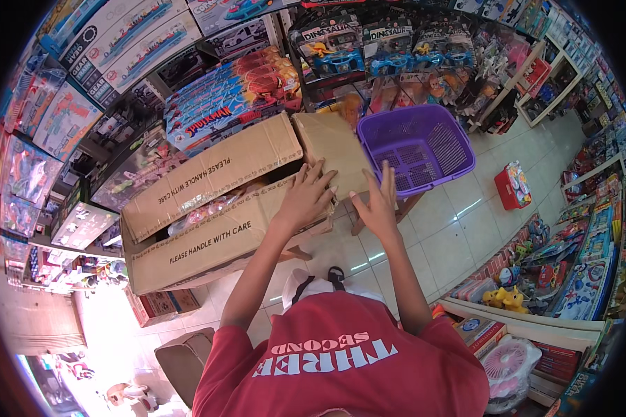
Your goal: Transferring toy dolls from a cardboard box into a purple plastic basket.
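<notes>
A large cardboard box (203,242) lies before me, bearing handling words on its long top flaps. Between those flaps a narrow gap shows plastic-wrapped goods (208,215), mostly hidden. At the box's right end a short cardboard flap (331,140) stands folded outwards. My left hand (310,195) rests with spread fingers on the corner where the front long flap meets this end flap. My right hand (378,200) is at the end flap's right edge, its fingers apart. Just beyond it is a purple plastic basket (428,180) with perforated walls and nothing visible inside.
Boxed toys (235,99) and hanging blister packs (391,47) line the shelves behind the box. A wooden stool leg (409,203) shows below the basket. On the tiled floor (448,245) stands a red tub (514,186). Low toy shelves (542,318) border the right.
</notes>
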`<state>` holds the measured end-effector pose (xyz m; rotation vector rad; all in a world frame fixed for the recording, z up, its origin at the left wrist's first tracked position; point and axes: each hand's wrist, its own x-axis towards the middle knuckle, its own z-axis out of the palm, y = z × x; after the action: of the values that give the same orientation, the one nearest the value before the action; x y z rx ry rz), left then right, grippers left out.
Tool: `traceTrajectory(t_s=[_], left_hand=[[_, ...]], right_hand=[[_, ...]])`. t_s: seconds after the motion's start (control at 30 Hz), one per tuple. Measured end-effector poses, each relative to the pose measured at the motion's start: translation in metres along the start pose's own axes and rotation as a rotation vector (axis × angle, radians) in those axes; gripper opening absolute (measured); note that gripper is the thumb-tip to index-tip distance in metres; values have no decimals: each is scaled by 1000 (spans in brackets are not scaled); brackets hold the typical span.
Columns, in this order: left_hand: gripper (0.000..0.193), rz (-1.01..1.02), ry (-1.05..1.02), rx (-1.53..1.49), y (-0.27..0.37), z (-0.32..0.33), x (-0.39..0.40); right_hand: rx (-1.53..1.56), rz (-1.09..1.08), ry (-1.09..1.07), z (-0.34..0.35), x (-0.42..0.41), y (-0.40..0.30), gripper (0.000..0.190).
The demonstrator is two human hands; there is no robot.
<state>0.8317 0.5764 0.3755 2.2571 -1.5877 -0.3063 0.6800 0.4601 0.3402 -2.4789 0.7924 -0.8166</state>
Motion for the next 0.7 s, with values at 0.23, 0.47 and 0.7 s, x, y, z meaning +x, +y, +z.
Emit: traceTrajectory(t_s=[0.23,0.47,0.7], left_hand=[[44,48,83,12,-18,12,-12],[49,-66,106,51,-23,8,-40],[47,-110,193,-5,-36,9,-51]], right_hand=[[526,6,-252,29,-3,-15,57],[591,-4,-346,34,-2,-27,51],[434,14,-366,30,5,-36,46]])
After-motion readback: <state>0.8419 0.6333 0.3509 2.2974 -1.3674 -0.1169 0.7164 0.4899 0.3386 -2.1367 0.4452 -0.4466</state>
